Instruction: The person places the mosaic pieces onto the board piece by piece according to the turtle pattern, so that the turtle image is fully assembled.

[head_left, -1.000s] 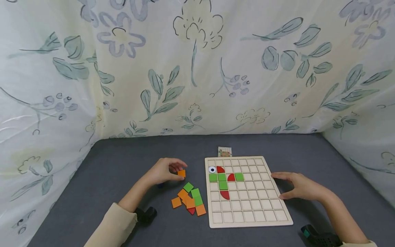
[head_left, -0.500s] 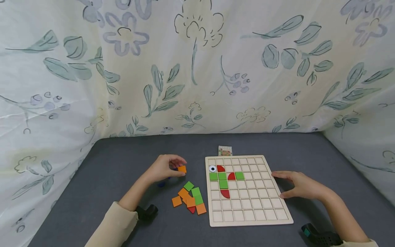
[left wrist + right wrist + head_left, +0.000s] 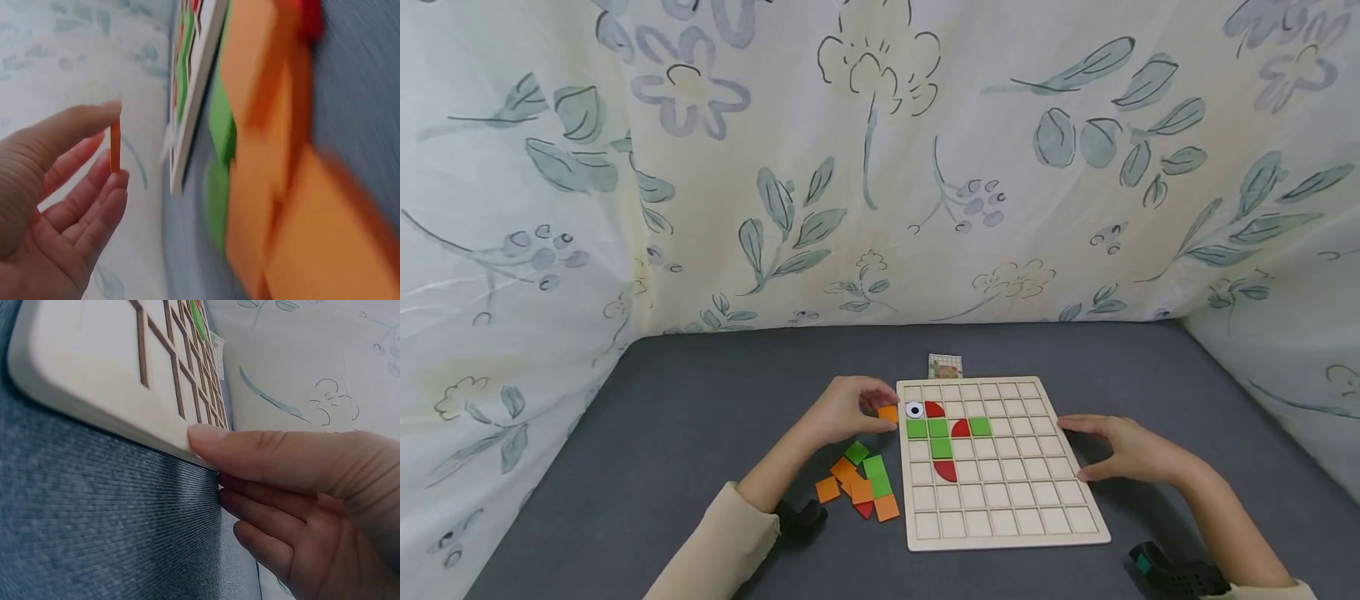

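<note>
Here your left hand (image 3: pixel 847 410) pinches an orange tile (image 3: pixel 888 412) between thumb and fingertips (image 3: pixel 106 181), holding it just beside the left edge of the wooden board (image 3: pixel 1000 533), near the eye piece (image 3: pixel 914 409). Below it lies a loose pile of tiles (image 3: pixel 861 483) on the grey table (image 3: pixel 662 400). Your right hand (image 3: pixel 1131 452) rests against the board's right edge, fingers (image 3: pixel 262 450) straight and close together, thumb pressed to the rim.
</note>
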The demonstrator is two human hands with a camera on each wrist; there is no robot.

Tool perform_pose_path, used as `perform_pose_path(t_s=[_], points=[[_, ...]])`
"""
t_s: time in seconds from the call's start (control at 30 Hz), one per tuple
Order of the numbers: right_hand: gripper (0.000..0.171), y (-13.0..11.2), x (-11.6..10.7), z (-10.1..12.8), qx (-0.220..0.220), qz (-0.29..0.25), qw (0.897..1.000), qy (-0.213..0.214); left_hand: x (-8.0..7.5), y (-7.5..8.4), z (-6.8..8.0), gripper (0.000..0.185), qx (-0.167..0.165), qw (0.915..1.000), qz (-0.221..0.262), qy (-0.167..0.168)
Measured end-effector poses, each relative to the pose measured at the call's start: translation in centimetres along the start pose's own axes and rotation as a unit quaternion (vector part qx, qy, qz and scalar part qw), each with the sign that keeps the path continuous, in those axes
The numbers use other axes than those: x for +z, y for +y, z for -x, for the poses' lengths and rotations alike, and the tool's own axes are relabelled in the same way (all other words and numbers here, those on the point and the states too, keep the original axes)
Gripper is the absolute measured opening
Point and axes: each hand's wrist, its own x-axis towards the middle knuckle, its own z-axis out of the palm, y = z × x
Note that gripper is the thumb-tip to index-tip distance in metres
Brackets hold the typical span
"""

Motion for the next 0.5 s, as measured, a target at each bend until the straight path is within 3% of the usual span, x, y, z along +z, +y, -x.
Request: perform_pose_path(t_s=[0.37, 0.5], points=[[0.079, -0.1, 0.1, 0.1, -0.004, -0.002, 1.0, -0.003, 3.6, 4.2, -2.6, 0.024, 0.018, 0.9989, 0.017, -0.039], [0.079, -0.2, 0.1, 0.1, 0.001, -0.002, 1.0, -0.004, 5.0, 5.2, -3.4, 0.022, 0.027, 0.998, -0.008, -0.056]])
